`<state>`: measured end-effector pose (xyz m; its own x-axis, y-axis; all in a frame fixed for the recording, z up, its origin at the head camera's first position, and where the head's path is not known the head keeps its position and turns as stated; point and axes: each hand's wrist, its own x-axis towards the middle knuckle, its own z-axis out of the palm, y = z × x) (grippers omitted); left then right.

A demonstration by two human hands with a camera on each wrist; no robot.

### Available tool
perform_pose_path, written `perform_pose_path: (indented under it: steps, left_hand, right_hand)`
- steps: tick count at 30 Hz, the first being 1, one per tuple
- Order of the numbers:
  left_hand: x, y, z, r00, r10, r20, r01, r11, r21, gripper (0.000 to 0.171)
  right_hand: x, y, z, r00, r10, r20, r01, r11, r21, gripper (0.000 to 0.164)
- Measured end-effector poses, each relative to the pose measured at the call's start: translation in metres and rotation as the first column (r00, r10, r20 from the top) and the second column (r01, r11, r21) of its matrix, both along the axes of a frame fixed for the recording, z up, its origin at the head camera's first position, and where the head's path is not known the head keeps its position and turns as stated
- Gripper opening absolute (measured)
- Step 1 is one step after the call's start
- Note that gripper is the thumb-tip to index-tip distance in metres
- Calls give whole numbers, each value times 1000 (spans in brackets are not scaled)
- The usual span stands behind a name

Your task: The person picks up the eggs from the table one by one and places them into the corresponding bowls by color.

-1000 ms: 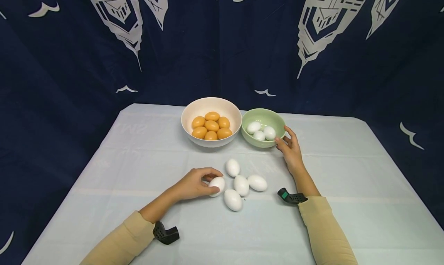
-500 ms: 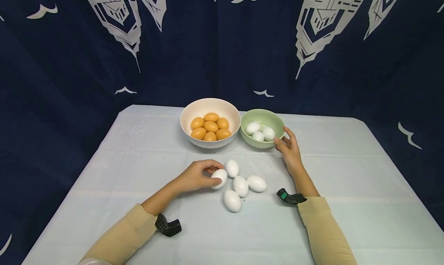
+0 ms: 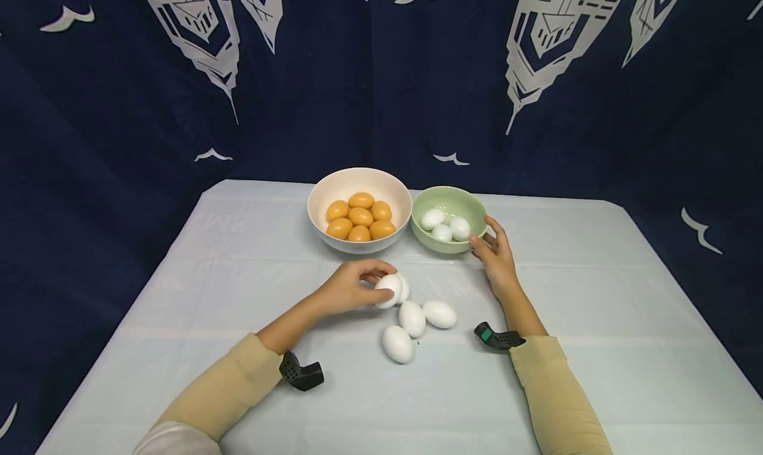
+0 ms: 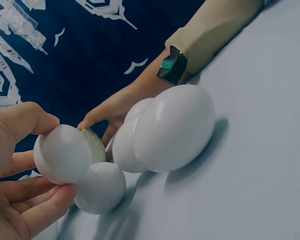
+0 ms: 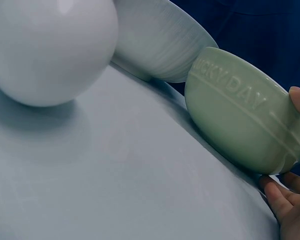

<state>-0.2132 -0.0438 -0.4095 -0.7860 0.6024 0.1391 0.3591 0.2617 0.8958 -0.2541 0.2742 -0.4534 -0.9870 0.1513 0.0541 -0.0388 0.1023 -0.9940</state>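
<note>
Well, the person's left hand point(image 3: 348, 289) has a white egg point(image 3: 387, 291) pinched between its thumb and fingers, so that grip is closed on the egg. I think it's held by its sides because it is round and smooth and might slip or roll away. Just past the grip, a second egg point(image 4: 101, 187) sits on the table point(image 3: 596, 276); the two look very close, but I can't tell if they touch. Nearer to the person than the grip, and over toward the right arm, three loose eggs point(image 3: 412, 318) lie in a little bunch. Farther out from the pinch stands a big cream bowl point(image 3: 390, 187) with yellow eggs point(image 3: 360, 216) inside. Right beside it is a small green bowl point(image 3: 457, 200) with three white eggs point(image 3: 459, 228) in it. The right hand point(image 3: 499, 263) bends its thumb and fingers around the side of that green bowl. My guess is that this stops it from sliding. Both bowls stand beyond the left hand's grip, maybe to leave room for the loose eggs. Each bowl has just one color of egg.
</note>
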Motion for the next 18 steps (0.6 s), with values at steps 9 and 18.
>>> perform_pose_path:
  steps: [9, 18]
  left_hand:
    - [-9, 12, 3, 1000, -13, -12, 14, 1000, 22, 38]
    - [-18, 27, 11, 1000, 12, 9, -12, 1000, -7, 38]
  right_hand:
    - [3, -2, 8, 1000, 15, 14, -14, 999, -29, 67]
    - [7, -4, 14, 999, 25, 21, -24, 999, -25, 68]
